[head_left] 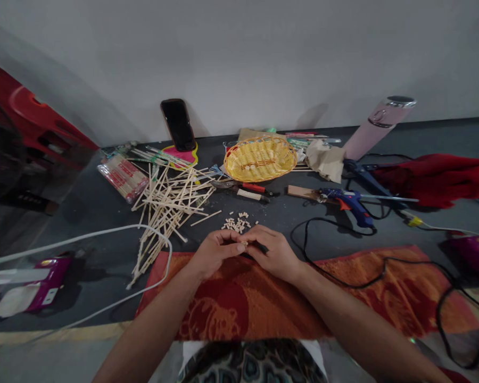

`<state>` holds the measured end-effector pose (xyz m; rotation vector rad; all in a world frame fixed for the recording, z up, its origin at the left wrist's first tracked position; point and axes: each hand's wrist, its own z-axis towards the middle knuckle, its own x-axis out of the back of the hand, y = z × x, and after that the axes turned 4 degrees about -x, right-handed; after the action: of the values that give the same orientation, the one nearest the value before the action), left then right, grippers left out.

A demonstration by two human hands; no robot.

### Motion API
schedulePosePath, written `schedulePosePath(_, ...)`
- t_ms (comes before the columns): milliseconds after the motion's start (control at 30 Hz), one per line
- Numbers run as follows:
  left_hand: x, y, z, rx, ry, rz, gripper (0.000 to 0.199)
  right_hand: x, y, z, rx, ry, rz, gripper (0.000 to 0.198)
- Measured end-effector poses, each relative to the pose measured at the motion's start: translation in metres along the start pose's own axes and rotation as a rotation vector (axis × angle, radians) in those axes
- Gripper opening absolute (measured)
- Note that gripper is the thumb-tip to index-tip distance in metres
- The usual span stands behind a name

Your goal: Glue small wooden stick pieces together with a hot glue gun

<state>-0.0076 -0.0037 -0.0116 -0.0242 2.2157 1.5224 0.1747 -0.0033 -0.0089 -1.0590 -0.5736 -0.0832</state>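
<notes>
Grey table (91, 213): short bits (233, 225) apparently done, many sticks (167, 207) left long; left hand (217, 251) and right hand (277, 252) meet, fingers pinched around a pale piece (244, 243).

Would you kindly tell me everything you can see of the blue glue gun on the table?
The glue gun has a blue, plastic-looking body, an orange-red trigger and a handle slanting toward the near right. It lies beyond and to the right of the right hand, untouched by it, front end pointing left and seemingly propped on a wooden block. A long pale glue stick sticks out behind, and a black cord runs from the handle's bottom.
</notes>
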Motion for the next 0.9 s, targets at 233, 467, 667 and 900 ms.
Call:
schedulePosePath(233,0.0049,-0.0028,0.0018,-0.034,-0.012,-0.021,0.022,0.0011,0.0010,-0.0001,0.001,0.000,0.031,0.024)
schedulePosePath(467,0.0023,-0.0026,0.0009,-0.045,-0.036,-0.045,0.025,0.0004,0.0027,0.0004,0.001,0.032,0.023,0.023)
schedulePosePath(667,0.0004,-0.0023,0.0017,-0.044,-0.004,-0.001,0.021,-0.0003,0.0025,0.0002,-0.006,0.028,0.009,0.025)
schedulePosePath(900,0.0008,-0.0028,0.0001,-0.080,-0.029,0.048,0.023,-0.0029,0.0028,0.0003,-0.032,-0.001,0.005,0.018)
